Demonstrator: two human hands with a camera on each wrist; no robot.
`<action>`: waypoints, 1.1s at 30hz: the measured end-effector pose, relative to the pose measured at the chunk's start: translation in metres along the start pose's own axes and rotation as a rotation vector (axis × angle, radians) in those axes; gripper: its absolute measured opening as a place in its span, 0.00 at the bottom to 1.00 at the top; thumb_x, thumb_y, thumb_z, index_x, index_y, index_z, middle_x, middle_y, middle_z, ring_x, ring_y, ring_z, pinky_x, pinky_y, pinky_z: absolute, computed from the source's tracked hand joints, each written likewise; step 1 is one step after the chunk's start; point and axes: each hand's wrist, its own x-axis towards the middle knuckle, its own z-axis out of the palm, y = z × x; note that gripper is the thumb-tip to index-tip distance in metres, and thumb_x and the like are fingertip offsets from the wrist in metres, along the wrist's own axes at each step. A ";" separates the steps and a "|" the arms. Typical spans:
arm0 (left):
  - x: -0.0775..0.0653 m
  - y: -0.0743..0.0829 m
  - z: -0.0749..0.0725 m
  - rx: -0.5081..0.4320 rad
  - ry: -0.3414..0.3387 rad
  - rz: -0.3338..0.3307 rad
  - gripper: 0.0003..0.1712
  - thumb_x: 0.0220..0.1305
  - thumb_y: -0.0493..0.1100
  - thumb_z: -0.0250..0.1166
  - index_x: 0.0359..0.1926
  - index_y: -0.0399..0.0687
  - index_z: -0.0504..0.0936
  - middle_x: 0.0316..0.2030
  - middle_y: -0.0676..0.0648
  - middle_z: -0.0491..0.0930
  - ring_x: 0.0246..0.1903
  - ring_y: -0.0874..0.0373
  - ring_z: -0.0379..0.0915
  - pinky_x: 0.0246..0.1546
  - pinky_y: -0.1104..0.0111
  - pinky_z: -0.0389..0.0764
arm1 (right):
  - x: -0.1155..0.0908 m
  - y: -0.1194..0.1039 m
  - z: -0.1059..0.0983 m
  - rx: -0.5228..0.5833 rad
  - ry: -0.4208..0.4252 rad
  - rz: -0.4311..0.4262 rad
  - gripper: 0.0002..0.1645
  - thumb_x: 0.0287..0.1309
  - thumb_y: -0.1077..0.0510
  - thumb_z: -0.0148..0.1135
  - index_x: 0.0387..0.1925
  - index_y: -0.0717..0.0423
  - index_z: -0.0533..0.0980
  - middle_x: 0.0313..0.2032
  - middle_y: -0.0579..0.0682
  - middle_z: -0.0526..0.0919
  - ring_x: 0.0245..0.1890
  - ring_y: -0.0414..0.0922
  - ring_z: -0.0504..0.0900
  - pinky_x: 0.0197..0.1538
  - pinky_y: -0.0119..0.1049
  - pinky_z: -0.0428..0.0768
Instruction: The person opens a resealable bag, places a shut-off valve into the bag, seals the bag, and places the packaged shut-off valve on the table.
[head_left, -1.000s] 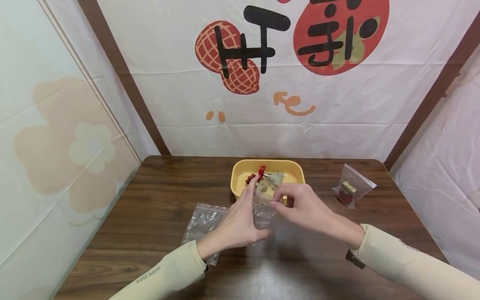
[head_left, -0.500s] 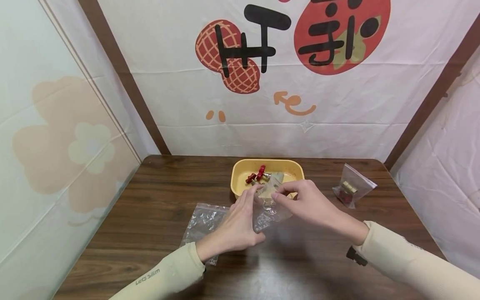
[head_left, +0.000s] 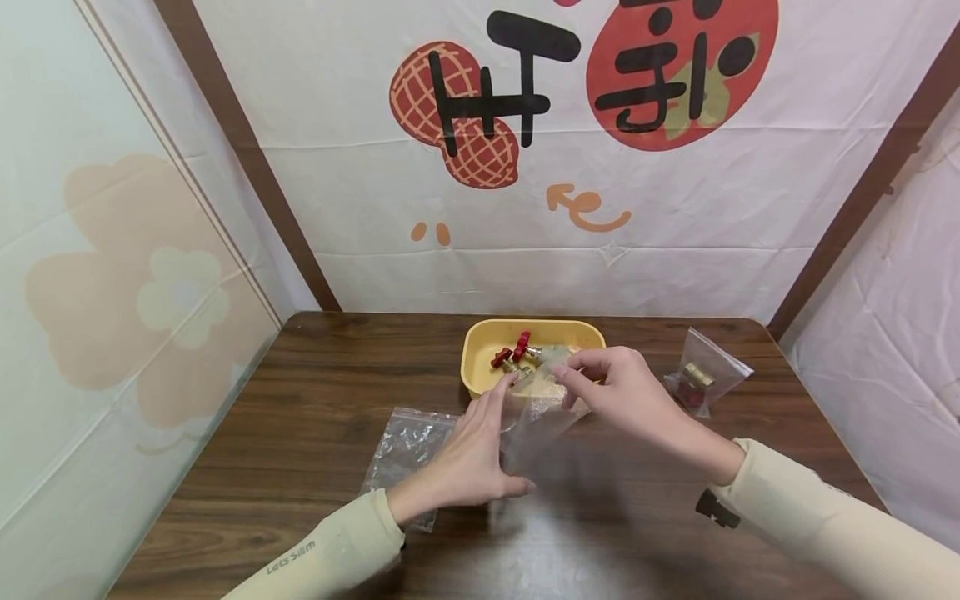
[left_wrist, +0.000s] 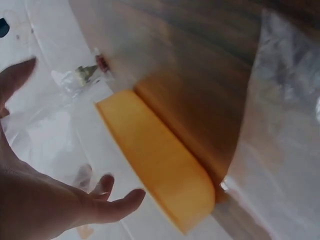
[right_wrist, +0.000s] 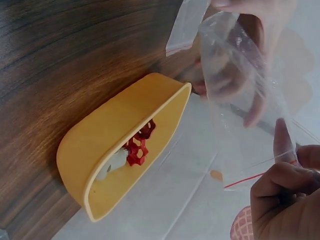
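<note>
My right hand [head_left: 630, 396] pinches a clear zip-lock bag [right_wrist: 240, 145] by its red-striped top edge, thumb against fingers. The bag hangs before the yellow tray [head_left: 471, 367], with no contents visible in it. My left hand [head_left: 468, 458] is spread at the bag's left, thumb apart from the fingers; through the film its fingers show in the right wrist view. In the tray lie small valves with red handwheels [head_left: 522, 340] and brass-coloured bodies, beside a pale piece [right_wrist: 115, 162] of unclear kind. In the left wrist view the left hand [left_wrist: 60, 202] curls around nothing.
Another clear zip-lock bag [head_left: 408, 450] lies flat under the left forearm's side of the table [head_left: 300, 417]. At right, a zip-lock bag [head_left: 693, 383] holds a brass and red part. Fabric walls [head_left: 375, 275] border the table.
My right hand has moved slightly right and up, drawing the crumpled bag out straighter between the hands. My left hand stays nearly in place, fingertips slightly lower.
</note>
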 end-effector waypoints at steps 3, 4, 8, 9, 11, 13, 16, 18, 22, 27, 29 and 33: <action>0.003 0.003 -0.004 -0.017 -0.007 0.029 0.87 0.36 0.61 0.89 0.84 0.64 0.33 0.77 0.40 0.59 0.76 0.47 0.54 0.73 0.41 0.56 | -0.001 -0.003 0.002 0.004 -0.057 -0.010 0.11 0.74 0.53 0.65 0.33 0.47 0.87 0.22 0.41 0.85 0.21 0.41 0.81 0.24 0.34 0.73; 0.004 0.005 -0.005 -0.024 -0.007 0.039 0.88 0.36 0.63 0.88 0.84 0.65 0.32 0.77 0.41 0.59 0.77 0.47 0.53 0.73 0.41 0.56 | -0.001 -0.004 0.003 0.002 -0.068 -0.019 0.11 0.74 0.53 0.65 0.33 0.47 0.86 0.22 0.41 0.85 0.21 0.40 0.82 0.24 0.35 0.75; 0.009 0.012 -0.009 -0.102 -0.006 0.045 0.86 0.38 0.66 0.86 0.84 0.66 0.33 0.76 0.43 0.60 0.77 0.47 0.53 0.72 0.39 0.57 | 0.000 -0.005 0.008 -0.011 -0.095 -0.054 0.10 0.73 0.53 0.66 0.33 0.48 0.86 0.21 0.40 0.83 0.20 0.39 0.81 0.23 0.35 0.76; 0.009 0.013 -0.009 -0.130 -0.003 0.039 0.85 0.39 0.66 0.86 0.84 0.67 0.34 0.75 0.44 0.61 0.76 0.47 0.55 0.71 0.39 0.58 | 0.000 -0.005 0.009 -0.022 -0.098 -0.067 0.10 0.73 0.53 0.66 0.33 0.48 0.86 0.20 0.39 0.82 0.19 0.37 0.79 0.23 0.34 0.75; 0.011 0.016 -0.010 -0.187 0.007 0.031 0.84 0.39 0.65 0.87 0.84 0.70 0.34 0.74 0.46 0.62 0.75 0.47 0.56 0.71 0.39 0.60 | 0.001 -0.004 0.010 -0.039 -0.106 -0.102 0.10 0.73 0.54 0.66 0.34 0.48 0.86 0.20 0.37 0.79 0.20 0.36 0.76 0.24 0.33 0.73; 0.014 0.018 -0.010 -0.244 0.013 0.032 0.84 0.40 0.64 0.87 0.83 0.73 0.33 0.76 0.47 0.59 0.76 0.49 0.55 0.71 0.41 0.61 | 0.001 -0.004 0.012 -0.052 -0.119 -0.145 0.10 0.73 0.54 0.66 0.33 0.48 0.85 0.20 0.36 0.77 0.20 0.35 0.73 0.25 0.33 0.71; 0.018 0.018 -0.013 -0.338 -0.013 0.040 0.83 0.42 0.61 0.87 0.83 0.74 0.32 0.80 0.46 0.53 0.78 0.52 0.50 0.73 0.45 0.60 | 0.002 -0.004 0.013 -0.051 -0.165 -0.197 0.11 0.74 0.56 0.65 0.31 0.47 0.83 0.21 0.34 0.80 0.21 0.35 0.75 0.26 0.33 0.73; 0.020 0.014 -0.016 -0.398 -0.062 0.029 0.82 0.45 0.59 0.87 0.83 0.72 0.32 0.81 0.43 0.51 0.78 0.51 0.50 0.73 0.46 0.60 | 0.001 -0.003 0.011 -0.044 -0.197 -0.205 0.11 0.74 0.56 0.65 0.31 0.46 0.82 0.22 0.35 0.82 0.21 0.37 0.77 0.26 0.33 0.75; 0.023 -0.007 -0.025 -0.444 -0.203 -0.049 0.78 0.49 0.50 0.86 0.84 0.64 0.35 0.70 0.37 0.68 0.68 0.45 0.68 0.67 0.48 0.69 | 0.001 0.002 0.006 -0.028 -0.250 -0.177 0.09 0.76 0.58 0.63 0.35 0.47 0.83 0.25 0.38 0.85 0.21 0.41 0.80 0.26 0.36 0.80; 0.024 -0.033 -0.032 -0.405 -0.369 -0.107 0.62 0.51 0.35 0.84 0.79 0.42 0.55 0.46 0.39 0.81 0.43 0.51 0.83 0.47 0.58 0.84 | 0.000 0.008 0.000 -0.038 -0.270 -0.206 0.08 0.75 0.58 0.63 0.36 0.47 0.83 0.27 0.39 0.85 0.26 0.39 0.82 0.29 0.36 0.80; 0.023 -0.038 -0.032 -0.372 -0.388 -0.087 0.47 0.52 0.33 0.82 0.71 0.37 0.69 0.38 0.43 0.82 0.35 0.57 0.81 0.39 0.64 0.83 | 0.000 0.009 -0.001 -0.036 -0.274 -0.228 0.07 0.75 0.59 0.64 0.37 0.47 0.83 0.27 0.39 0.85 0.28 0.40 0.83 0.30 0.36 0.80; 0.022 -0.039 -0.028 -0.280 -0.376 -0.041 0.23 0.54 0.36 0.82 0.51 0.41 0.84 0.28 0.53 0.78 0.28 0.64 0.73 0.30 0.69 0.76 | 0.001 0.010 -0.002 -0.047 -0.277 -0.252 0.07 0.74 0.58 0.65 0.37 0.47 0.84 0.28 0.39 0.84 0.27 0.38 0.81 0.30 0.35 0.79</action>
